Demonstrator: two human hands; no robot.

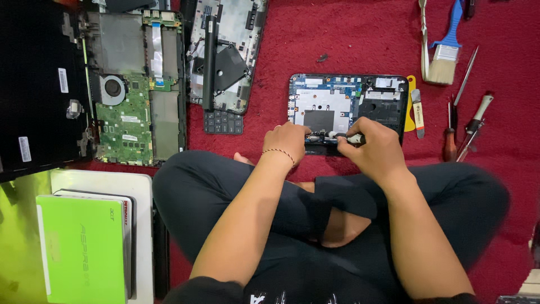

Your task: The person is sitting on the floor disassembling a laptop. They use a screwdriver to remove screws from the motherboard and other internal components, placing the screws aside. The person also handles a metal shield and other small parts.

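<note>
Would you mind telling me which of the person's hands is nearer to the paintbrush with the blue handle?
Right. The right hand is below-left of the paintbrush; the left hand is farther left, across the open laptop base.

- a single view, from a camera worn on the person's head.
- it faces almost straight down over the crossed legs onto the red carpet [360,50].
- it sits close, forearms filling the lower frame, the opened laptop base [349,104] near centre.

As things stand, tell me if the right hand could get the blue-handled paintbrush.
Probably yes: the right hand is busy at the small opened laptop, but only bare red carpet lies between it and the blue-handled paintbrush.
</note>
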